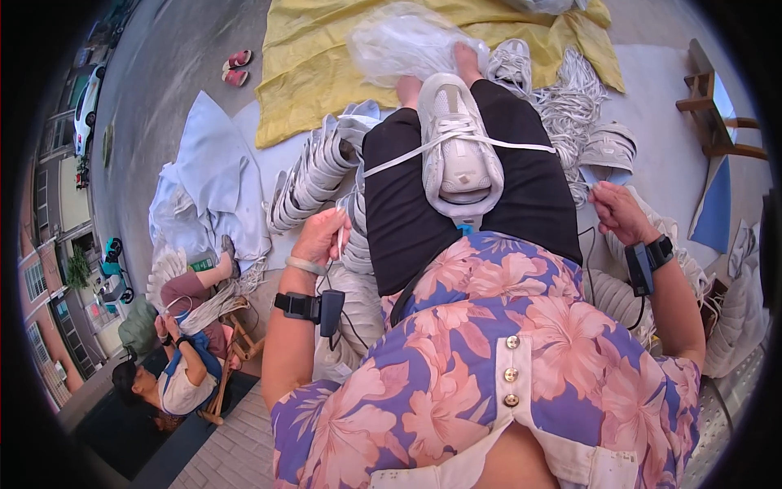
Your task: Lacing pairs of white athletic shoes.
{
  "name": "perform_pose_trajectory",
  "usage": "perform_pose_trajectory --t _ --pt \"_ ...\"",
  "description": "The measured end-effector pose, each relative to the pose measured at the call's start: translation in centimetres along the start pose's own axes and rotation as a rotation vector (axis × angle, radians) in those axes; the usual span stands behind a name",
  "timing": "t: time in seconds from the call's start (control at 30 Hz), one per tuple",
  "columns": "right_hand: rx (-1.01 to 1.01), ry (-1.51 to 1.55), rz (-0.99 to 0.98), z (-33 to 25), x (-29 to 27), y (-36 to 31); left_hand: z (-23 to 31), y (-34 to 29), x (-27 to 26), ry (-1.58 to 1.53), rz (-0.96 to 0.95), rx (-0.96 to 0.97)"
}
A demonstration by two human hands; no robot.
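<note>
A white and beige sneaker (463, 151) rests between my thighs, its toe pointing away from me and its heel opening toward me. A white shoelace (509, 144) crosses its upper, with one length stretched out to each side over my black trousers. My left hand (320, 237) is closed in a pinch on a white lace end beside my left thigh. Out past my right thigh, my right hand (621, 213) pinches the other end with fingertips together. Against the white things behind, parts of the lace near both hands are hard to follow.
Stacked shoe uppers (305, 181) lie left of my legs. A heap of white laces (570, 102), a second sneaker (511, 63) and another shoe (609, 148) lie right. Clear plastic (399, 41) covers part of a yellow sheet (305, 69). A co-worker (183, 359) sits at lower left.
</note>
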State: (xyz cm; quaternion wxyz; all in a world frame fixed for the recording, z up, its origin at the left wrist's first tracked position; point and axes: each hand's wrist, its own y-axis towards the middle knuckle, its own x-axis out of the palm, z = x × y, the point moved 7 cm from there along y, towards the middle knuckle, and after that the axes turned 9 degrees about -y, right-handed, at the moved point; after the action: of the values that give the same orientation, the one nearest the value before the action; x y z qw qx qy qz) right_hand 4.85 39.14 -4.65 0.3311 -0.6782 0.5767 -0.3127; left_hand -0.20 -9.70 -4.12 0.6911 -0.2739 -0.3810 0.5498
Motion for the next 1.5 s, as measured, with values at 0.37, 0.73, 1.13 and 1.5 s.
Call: perform_pose_trajectory --t 0.37,0.73,1.13,1.5 --pt "-0.398 -0.190 -0.081 -11.1 13.3 9.6 5.8 11.2 13.4 -0.174 -0.036 0.180" --pt "-0.539 0.184 0.162 -10.0 11.8 9.6 6.6 8.9 12.5 -0.037 0.249 0.444" --pt "-0.626 0.205 0.310 -9.6 11.9 9.5 6.1 8.0 12.6 -0.119 0.209 0.590" --pt "-1.082 -0.595 0.572 -13.1 13.4 6.4 6.2 8.8 13.0 -0.063 0.240 0.645"
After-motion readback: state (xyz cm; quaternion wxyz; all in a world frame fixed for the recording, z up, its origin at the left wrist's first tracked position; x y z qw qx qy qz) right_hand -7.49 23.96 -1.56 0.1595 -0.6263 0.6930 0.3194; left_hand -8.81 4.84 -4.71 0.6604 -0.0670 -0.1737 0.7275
